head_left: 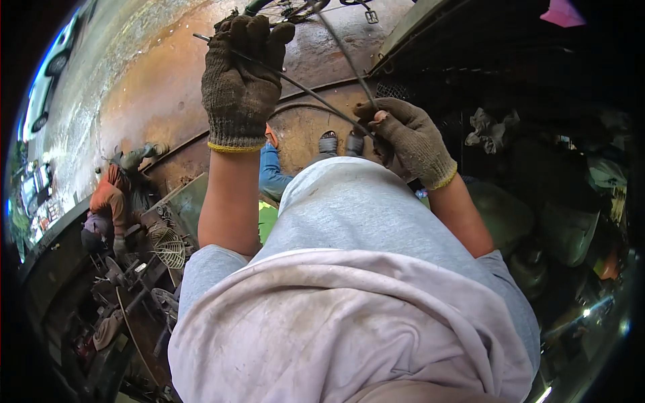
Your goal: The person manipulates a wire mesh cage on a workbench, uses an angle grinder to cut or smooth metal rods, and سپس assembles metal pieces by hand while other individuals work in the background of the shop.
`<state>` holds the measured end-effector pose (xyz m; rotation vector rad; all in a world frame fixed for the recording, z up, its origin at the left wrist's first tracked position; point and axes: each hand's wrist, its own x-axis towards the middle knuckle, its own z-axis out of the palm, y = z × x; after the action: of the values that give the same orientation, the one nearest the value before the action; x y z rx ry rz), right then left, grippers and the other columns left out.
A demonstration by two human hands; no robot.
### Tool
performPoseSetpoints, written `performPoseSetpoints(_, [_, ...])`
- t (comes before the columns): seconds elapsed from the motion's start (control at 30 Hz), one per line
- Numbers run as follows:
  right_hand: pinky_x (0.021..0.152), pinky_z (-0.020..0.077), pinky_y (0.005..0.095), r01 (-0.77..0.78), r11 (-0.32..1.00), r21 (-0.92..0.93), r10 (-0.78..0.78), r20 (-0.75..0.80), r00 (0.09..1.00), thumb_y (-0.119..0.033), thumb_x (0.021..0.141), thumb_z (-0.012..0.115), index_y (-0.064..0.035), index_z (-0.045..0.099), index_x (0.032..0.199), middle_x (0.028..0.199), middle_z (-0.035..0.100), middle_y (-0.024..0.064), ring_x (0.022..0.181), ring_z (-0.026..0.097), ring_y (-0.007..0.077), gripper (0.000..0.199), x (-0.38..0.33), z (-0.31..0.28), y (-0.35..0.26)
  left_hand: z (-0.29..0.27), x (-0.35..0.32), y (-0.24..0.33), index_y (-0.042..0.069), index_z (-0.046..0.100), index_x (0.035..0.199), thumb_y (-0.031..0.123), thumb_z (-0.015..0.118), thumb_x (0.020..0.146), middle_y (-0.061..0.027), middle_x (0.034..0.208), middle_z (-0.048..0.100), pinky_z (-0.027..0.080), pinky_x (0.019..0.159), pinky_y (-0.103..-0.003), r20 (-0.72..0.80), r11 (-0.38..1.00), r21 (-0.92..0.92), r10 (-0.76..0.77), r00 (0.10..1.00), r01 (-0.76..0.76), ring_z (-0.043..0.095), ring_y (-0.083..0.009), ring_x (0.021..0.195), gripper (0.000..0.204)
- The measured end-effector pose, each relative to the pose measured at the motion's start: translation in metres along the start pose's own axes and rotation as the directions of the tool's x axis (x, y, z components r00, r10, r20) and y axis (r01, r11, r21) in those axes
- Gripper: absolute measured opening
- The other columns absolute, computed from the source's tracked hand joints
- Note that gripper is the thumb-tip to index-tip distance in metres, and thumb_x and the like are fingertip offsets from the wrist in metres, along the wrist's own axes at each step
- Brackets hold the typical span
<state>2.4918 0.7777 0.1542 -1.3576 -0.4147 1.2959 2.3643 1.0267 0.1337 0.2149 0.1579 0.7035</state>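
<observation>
My left hand, in a dirty brown knit glove with a yellow cuff, is raised with its fingers curled round a thin dark metal rod. One end of the rod sticks out past that hand, and the other slants down to my right hand. The right hand wears a matching glove, its thumb tip showing bare, and pinches the rod near my belly. A second thin dark length runs from the right fingers up to the top edge. Whether both lengths are one bent piece, I cannot tell.
At the left a person in orange bends over scrap metal beside a round wire grille. A bicycle pedal shows at the top. Sandalled feet stand before me. Crumpled plastic and a translucent container lie in shadow at right.
</observation>
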Motion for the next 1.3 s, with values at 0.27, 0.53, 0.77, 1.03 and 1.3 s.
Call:
performPoseSetpoints(0.27, [0.048, 0.0446, 0.0210, 0.097, 0.975, -0.202, -0.068, 0.147, 0.987, -0.021, 0.098, 0.064, -0.0032, 0.070, 0.117, 0.084, 0.072, 0.0028, 0.058, 0.054, 0.0034, 0.027, 0.035, 0.008, -0.032, 0.019, -0.042, -0.027, 0.003, 0.055, 0.131, 0.016, 0.053, 0.102, -0.0131, 0.124, 0.066, 0.055, 0.097, -0.047, 0.191, 0.371, 0.892, 0.210, 0.959, -0.259, 0.066, -0.0264, 0.111, 0.032])
performPoseSetpoints(0.53, [0.053, 0.0451, 0.0205, 0.028, 0.962, -0.273, 0.045, 0.259, 0.965, -0.027, 0.099, 0.062, -0.0016, 0.068, 0.122, 0.080, 0.068, 0.0002, 0.060, 0.055, 0.0035, 0.034, 0.081, 0.018, -0.061, 0.012, -0.038, 0.010, 0.008, 0.058, 0.127, 0.019, 0.060, 0.100, -0.0108, 0.115, 0.068, 0.059, 0.085, -0.042, -0.150, 0.879, 0.477, 0.102, 0.983, -0.018, 0.067, -0.0266, 0.104, 0.029])
performPoseSetpoints(0.77, [0.056, 0.0454, 0.0210, -0.007, 0.881, -0.474, 0.175, 0.311, 0.934, -0.024, 0.097, 0.065, -0.0037, 0.065, 0.129, 0.077, 0.065, -0.0007, 0.063, 0.055, 0.0044, 0.039, 0.134, 0.039, -0.079, -0.008, -0.016, 0.118, 0.010, 0.060, 0.124, 0.025, 0.055, 0.103, -0.0124, 0.117, 0.068, 0.057, 0.076, -0.041, -0.102, 0.961, 0.249, 0.154, 0.983, -0.125, 0.066, -0.0294, 0.104, 0.026])
performPoseSetpoints(1.03, [0.055, 0.0454, 0.0206, 0.118, 0.789, -0.603, 0.197, 0.430, 0.881, -0.017, 0.093, 0.067, -0.0032, 0.067, 0.127, 0.076, 0.066, -0.0003, 0.060, 0.054, 0.0035, 0.036, 0.218, 0.122, -0.101, -0.029, -0.006, 0.225, 0.010, 0.054, 0.132, 0.014, 0.055, 0.101, -0.0174, 0.119, 0.066, 0.062, 0.083, -0.053, 0.069, 0.907, 0.294, 0.294, 0.953, -0.301, 0.066, -0.0343, 0.111, 0.031])
performPoseSetpoints(1.3, [0.057, 0.0462, 0.0204, 0.173, 0.711, -0.682, 0.278, 0.498, 0.821, -0.015, 0.093, 0.068, -0.0012, 0.067, 0.126, 0.080, 0.067, -0.0007, 0.065, 0.055, 0.0036, 0.035, 0.276, 0.186, -0.123, -0.037, -0.021, 0.283, 0.011, 0.051, 0.136, 0.008, 0.055, 0.100, -0.0189, 0.119, 0.065, 0.062, 0.080, -0.057, 0.065, 0.815, 0.301, 0.501, 0.863, -0.496, 0.068, -0.0374, 0.107, 0.037])
